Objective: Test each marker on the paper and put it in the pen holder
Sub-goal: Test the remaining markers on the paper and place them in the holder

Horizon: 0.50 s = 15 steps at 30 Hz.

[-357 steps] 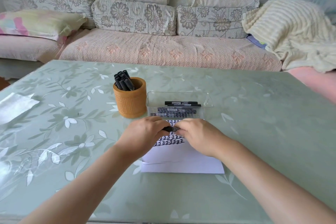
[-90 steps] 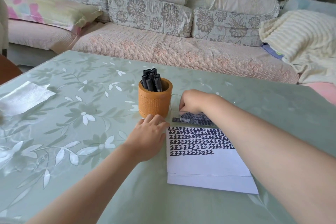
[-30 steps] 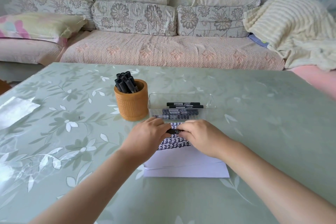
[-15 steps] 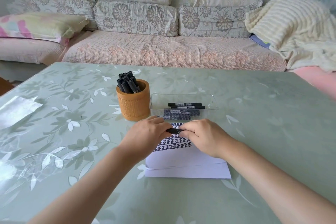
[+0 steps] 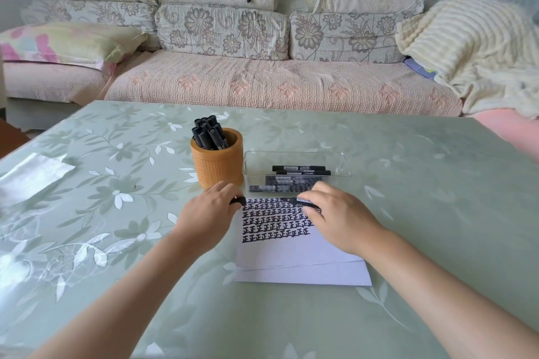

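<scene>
White paper (image 5: pixel 294 253), its top half covered in rows of black marks, lies on the table in front of me. My right hand (image 5: pixel 335 218) grips a black marker (image 5: pixel 300 200) lying level over the paper's top edge. My left hand (image 5: pixel 208 211) pinches the marker's black cap (image 5: pixel 238 200), now pulled off and a hand's width to the left. An orange pen holder (image 5: pixel 217 159) with several black markers stands behind my left hand. A clear plastic tray (image 5: pixel 344 162) beside it holds several more markers.
The green floral table (image 5: pixel 423 198) stretches to both sides. A silvery sheet (image 5: pixel 32 175) lies at the far left. A sofa (image 5: pixel 262 87) with cushions and a cream blanket runs along the table's far edge.
Half a second ago both hands were together on the capped marker. Now they have drawn apart: the cap has come off in my left hand and the marker body stays in my right.
</scene>
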Motion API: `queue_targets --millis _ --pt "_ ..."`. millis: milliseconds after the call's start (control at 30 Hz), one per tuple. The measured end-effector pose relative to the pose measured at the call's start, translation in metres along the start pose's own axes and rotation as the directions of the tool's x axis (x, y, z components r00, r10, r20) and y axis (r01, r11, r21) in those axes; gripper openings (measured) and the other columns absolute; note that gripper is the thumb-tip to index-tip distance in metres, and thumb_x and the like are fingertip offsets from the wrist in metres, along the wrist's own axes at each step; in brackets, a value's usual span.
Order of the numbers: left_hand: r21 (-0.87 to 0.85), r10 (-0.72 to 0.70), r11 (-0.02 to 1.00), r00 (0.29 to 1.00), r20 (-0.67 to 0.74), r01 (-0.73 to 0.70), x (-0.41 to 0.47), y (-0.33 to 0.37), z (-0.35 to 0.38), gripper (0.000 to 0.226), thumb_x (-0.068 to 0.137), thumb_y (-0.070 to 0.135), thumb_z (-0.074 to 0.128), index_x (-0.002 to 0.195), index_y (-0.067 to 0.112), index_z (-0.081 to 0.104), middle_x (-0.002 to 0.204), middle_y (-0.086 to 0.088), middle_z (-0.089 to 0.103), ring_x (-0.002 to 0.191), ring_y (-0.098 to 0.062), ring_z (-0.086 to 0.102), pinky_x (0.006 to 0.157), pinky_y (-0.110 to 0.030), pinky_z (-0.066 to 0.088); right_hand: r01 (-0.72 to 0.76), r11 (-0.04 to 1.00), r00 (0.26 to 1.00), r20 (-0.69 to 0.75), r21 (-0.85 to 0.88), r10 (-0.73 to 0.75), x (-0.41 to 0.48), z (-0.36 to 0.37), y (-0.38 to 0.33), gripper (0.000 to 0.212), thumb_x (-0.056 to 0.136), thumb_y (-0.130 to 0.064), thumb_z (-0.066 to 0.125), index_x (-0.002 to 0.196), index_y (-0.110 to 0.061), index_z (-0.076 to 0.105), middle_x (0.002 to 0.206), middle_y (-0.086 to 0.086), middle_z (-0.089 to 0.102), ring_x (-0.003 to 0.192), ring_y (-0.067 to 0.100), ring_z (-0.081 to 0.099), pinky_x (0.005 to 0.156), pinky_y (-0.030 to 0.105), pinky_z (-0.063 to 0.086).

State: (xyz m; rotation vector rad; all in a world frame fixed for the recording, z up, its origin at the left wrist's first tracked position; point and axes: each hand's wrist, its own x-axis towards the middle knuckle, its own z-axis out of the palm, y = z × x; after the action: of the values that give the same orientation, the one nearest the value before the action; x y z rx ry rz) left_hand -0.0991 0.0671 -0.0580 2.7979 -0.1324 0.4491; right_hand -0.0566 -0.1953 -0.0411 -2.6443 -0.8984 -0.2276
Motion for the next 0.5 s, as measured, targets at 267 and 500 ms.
queue_targets --millis 267,500 --pt "0.081 -0.093 0.993 0.995 0.031 0.090 -0.005 -0.015 0.005 0.019 0.095 0.038 0.051 0.108 0.032 0.063 0.105 0.009 0.056 0.104 -0.016 0.048 0.070 -0.032 0.046 -0.034 0.995 0.999 -0.010 0.097 0.035 -0.004 0.001 0.001 0.040 0.100 -0.020 0.044 0.139 -0.015 0.052 0.103 -0.009 0.046 0.092 0.020 0.056 0.082 0.034 0.045" --pt "0.051 0.000 0.999 0.993 -0.115 0.006 -0.002 0.005 -0.005 0.018 0.091 0.016 0.053 0.107 0.015 0.062 0.097 0.001 0.058 0.094 -0.022 0.055 0.067 -0.034 0.049 -0.025 0.976 0.998 -0.045 0.218 0.036 -0.014 -0.008 0.004 0.024 0.095 -0.010 0.051 0.111 -0.027 0.048 0.104 -0.013 0.052 0.091 0.010 0.051 0.080 0.028 0.041"
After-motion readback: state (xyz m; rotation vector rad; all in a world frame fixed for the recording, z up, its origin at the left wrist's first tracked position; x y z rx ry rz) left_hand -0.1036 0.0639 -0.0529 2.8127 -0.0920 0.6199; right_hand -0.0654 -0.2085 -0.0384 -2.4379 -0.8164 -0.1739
